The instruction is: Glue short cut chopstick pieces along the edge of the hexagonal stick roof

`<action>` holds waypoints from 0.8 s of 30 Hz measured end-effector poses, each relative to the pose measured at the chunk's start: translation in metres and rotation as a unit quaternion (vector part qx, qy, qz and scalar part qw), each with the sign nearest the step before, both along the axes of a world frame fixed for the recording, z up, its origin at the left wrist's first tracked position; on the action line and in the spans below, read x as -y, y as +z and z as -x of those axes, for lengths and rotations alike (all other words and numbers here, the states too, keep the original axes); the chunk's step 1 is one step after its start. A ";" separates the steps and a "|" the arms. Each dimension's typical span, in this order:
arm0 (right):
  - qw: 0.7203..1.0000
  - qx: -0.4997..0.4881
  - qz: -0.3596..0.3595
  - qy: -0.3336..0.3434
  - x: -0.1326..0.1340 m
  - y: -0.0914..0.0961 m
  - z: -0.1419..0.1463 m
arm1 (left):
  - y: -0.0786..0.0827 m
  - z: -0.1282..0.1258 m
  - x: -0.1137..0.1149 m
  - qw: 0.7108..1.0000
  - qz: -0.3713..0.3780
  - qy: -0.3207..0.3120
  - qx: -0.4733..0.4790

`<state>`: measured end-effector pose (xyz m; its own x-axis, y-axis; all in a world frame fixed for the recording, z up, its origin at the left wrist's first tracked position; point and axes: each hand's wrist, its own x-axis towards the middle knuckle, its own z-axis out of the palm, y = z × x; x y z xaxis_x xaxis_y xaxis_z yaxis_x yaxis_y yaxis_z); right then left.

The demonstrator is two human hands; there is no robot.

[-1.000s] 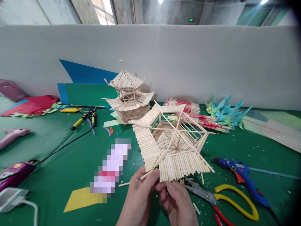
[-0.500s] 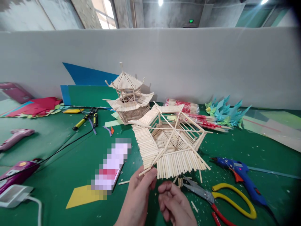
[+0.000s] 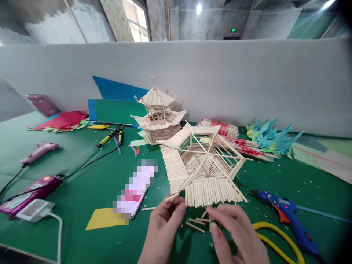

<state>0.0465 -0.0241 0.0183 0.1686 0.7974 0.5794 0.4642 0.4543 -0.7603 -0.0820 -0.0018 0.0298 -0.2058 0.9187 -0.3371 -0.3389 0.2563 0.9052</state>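
A roof frame of thin wooden sticks (image 3: 207, 190), part of a hexagonal pavilion model, stands on the table before me, partly covered with rows of sticks. At its near left corner, my left hand (image 3: 165, 227) is closed, thumb and fingers bent round the corner stick. My right hand (image 3: 236, 231) is lower right of the front roof edge. Its thumb and index finger pinch at a short upright stick, partly hidden by the fingers. Cut short sticks (image 3: 195, 226) lie on the table between the hands. Yellow-handled pliers (image 3: 280, 229) are partly behind my right hand.
A blue glue gun (image 3: 288, 211) lies at right. Behind stand a finished stick pagoda (image 3: 158, 121), bundled sticks (image 3: 220, 128) and teal folded-paper pieces (image 3: 275, 135). To the left are a phone (image 3: 137, 194), yellow paper (image 3: 101, 219), a purple device (image 3: 41, 190) and black cables.
My right hand has moved up and right to the cut sticks, its curled fingers now reaching forward over the pliers. The left hand stays at the roof corner. The view has shifted slightly.
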 end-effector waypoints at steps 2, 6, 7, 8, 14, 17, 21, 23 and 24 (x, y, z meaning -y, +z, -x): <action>0.992 0.119 -0.029 0.009 -0.012 0.004 -0.006 | -0.003 0.001 0.002 0.999 -0.004 0.000 -0.035; 0.960 0.274 -0.051 0.030 -0.028 0.010 -0.009 | -0.009 0.004 0.002 0.997 -0.019 -0.006 -0.075; 0.955 0.292 -0.048 0.030 -0.030 0.011 -0.007 | -0.010 0.005 0.002 0.996 -0.024 -0.007 -0.081; 0.951 0.305 -0.043 0.026 -0.031 0.013 -0.006 | -0.011 0.006 0.002 0.996 -0.026 -0.008 -0.083; 0.941 0.336 -0.028 0.035 -0.034 0.021 0.002 | -0.015 0.007 0.001 0.996 -0.042 -0.039 -0.074; 0.940 0.339 -0.018 0.042 -0.036 0.021 0.003 | -0.014 0.007 0.000 0.995 -0.050 -0.050 -0.072; 0.940 0.339 -0.009 0.045 -0.036 0.019 0.003 | -0.014 0.009 -0.001 0.993 -0.055 -0.066 -0.077; 0.941 0.334 -0.013 0.046 -0.036 0.019 0.003 | -0.015 0.010 -0.001 0.992 -0.059 -0.072 -0.085; 0.944 0.327 -0.011 0.043 -0.036 0.019 0.003 | -0.016 0.010 -0.001 0.991 -0.067 -0.075 -0.091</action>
